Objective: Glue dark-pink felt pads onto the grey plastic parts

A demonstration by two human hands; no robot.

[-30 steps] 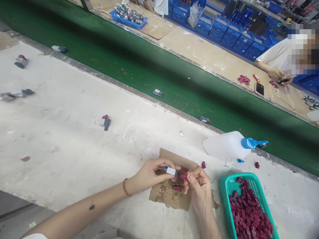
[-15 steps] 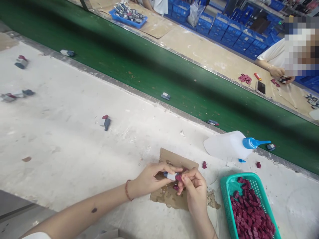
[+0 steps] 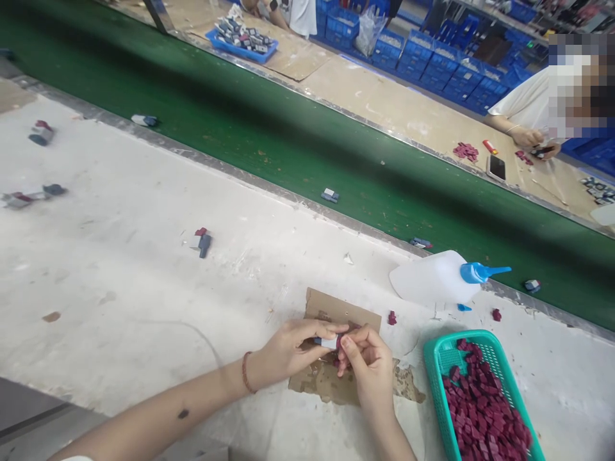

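Note:
Between thumb and fingers, my left hand (image 3: 288, 349) grips a small grey-and-white plastic part (image 3: 328, 342). My right hand (image 3: 369, 358) is closed in a pinch at that part's right end, on a small maroon piece (image 3: 339, 340) mostly covered by the fingertips. Both hands are over a torn piece of brown cardboard (image 3: 343, 307) on the white table. More maroon shows beneath the fingers, its outline partly hidden. A green basket (image 3: 435, 384) to the right of my right hand holds many maroon pieces (image 3: 485, 410).
Behind the basket a white bottle with a blue nozzle (image 3: 432, 276) lies on its side. Loose assembled parts (image 3: 204, 243) rest on the table at left. A green conveyor belt (image 3: 269, 153) carries several parts. Across it, a co-worker's hands (image 3: 533, 141) hold a dark part.
Parts on the belt have shifted rightward. My right hand has moved slightly left, closer against the held part, and the maroon piece is now more covered.

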